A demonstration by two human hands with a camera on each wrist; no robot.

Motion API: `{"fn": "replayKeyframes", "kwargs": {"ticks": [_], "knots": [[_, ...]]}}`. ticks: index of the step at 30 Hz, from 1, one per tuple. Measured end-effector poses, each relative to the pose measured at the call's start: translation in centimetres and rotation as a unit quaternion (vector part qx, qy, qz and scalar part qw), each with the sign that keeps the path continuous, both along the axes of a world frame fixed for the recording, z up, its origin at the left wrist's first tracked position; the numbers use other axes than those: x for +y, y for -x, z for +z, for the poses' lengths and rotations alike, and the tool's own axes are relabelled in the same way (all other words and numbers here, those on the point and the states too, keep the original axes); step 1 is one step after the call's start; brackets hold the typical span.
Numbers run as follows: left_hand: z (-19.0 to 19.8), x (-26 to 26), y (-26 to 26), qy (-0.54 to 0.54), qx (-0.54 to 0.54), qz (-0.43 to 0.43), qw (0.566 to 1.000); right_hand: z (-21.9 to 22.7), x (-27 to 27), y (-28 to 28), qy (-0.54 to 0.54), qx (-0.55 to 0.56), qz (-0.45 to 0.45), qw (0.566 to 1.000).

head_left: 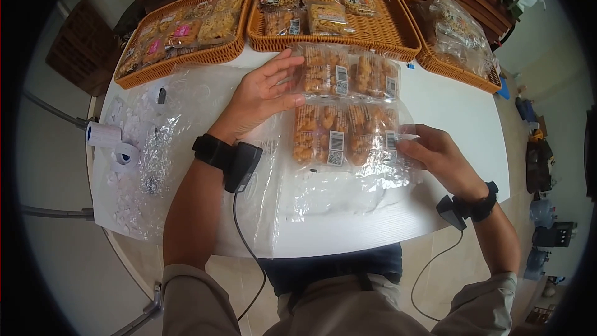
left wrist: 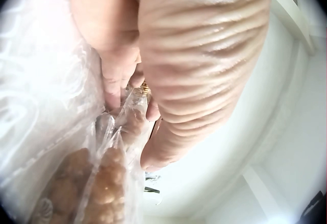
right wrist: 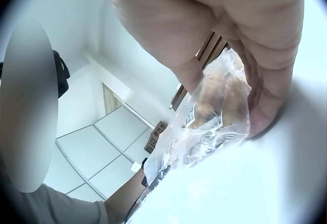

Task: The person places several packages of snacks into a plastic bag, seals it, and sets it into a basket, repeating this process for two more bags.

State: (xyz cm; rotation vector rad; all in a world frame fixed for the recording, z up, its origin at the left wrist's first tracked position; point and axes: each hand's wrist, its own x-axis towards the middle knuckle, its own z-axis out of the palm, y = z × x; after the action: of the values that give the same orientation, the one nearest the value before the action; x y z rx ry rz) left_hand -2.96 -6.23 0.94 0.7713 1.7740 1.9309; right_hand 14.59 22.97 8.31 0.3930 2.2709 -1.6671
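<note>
Clear packs of knobbly brown snacks [head_left: 314, 130], with white barcode labels, sit two by two between the hands. Loose clear plastic [head_left: 379, 177] crinkles along their lower right side. My left hand [head_left: 264, 90] has fingers and thumb spread apart, its fingertips at the upper left edge of the packs. In the left wrist view, the thumb [left wrist: 199, 81] stands in front and the clear wrap overlaps some fingers. My right hand [head_left: 435, 152] pinches the right edge of the lower right pack between thumb and fingers. The right wrist view shows packs [right wrist: 219, 99] between that thumb and fingers.
Wicker trays [head_left: 398, 42] of packed snacks line the table's far side. A large clear plastic sheet [head_left: 205, 96] covers the left of the white table [head_left: 460, 112]. Label rolls [head_left: 103, 135] and paper scraps lie at its left edge. Cables hang from both wrist cameras.
</note>
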Motion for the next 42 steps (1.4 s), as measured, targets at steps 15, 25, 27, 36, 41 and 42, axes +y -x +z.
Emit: {"fn": "replayKeyframes", "kwargs": {"ticks": [15, 25, 27, 36, 41, 42], "knots": [[2.0, 0.0, -0.2, -0.072, 0.001, 0.062, 0.996, -1.2, 0.7, -8.0, -0.425, 0.399, 0.210, 0.785], [8.0, -2.1, -0.8, -0.018, 0.100, 0.075, 0.992, -1.4, 1.6, -7.4, -0.346, 0.443, 0.197, 0.803], [8.9, -2.5, -0.8, -0.005, 0.105, 0.049, 0.993, -1.7, 1.9, -7.3, -0.326, 0.430, 0.200, 0.818], [10.4, -1.8, -0.6, -0.125, 0.076, 0.076, 0.986, -0.2, 1.0, -8.0, -0.347, 0.420, 0.193, 0.816], [10.5, -1.7, -0.4, -0.212, 0.075, 0.067, 0.972, 2.7, -2.8, -10.7, -0.274, 0.456, 0.270, 0.803], [10.6, -1.6, -0.3, -0.227, 0.074, 0.070, 0.969, 2.7, -4.6, -11.2, -0.259, 0.472, 0.247, 0.806]]}}
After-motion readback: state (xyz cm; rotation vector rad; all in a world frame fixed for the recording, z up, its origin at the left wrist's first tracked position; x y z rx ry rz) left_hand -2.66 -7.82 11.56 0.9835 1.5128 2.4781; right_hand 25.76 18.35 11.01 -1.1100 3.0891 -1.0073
